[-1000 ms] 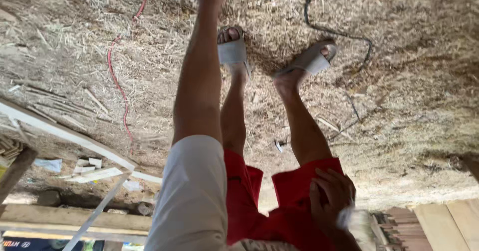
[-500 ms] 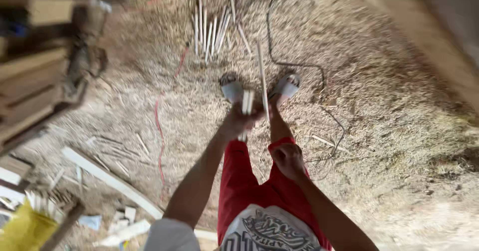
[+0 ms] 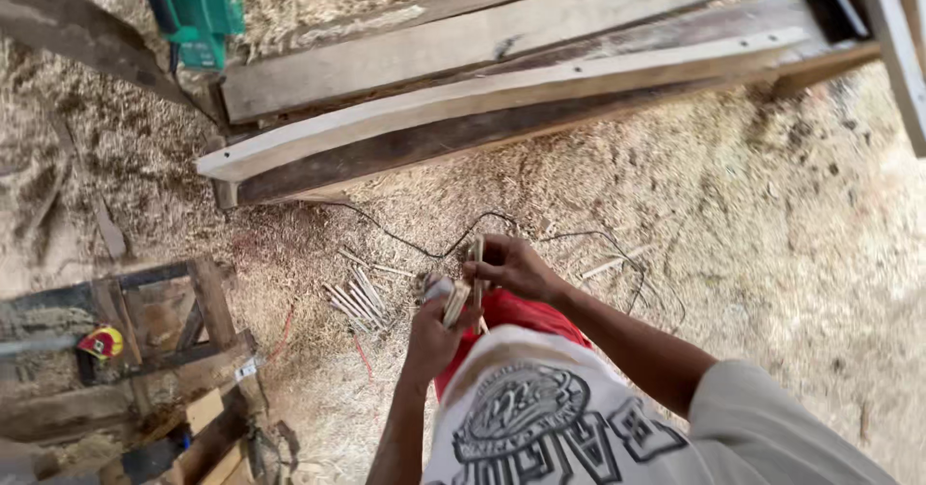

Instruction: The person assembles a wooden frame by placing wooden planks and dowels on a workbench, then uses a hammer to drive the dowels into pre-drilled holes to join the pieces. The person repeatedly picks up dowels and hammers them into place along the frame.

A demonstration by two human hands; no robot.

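At chest: hands (image 3: 473, 302) gripping wooden sticks (image 3: 463, 292)

bright even daylight, soft shadows, slight motion blur, wide-angle distortion at edges.

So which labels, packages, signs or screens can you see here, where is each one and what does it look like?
Small label: white slip on the wooden frame, lower left.
Shirt print: round grey emblem with big dark letters on the white shirt, bottom centre.
No packages, signs or screens show.
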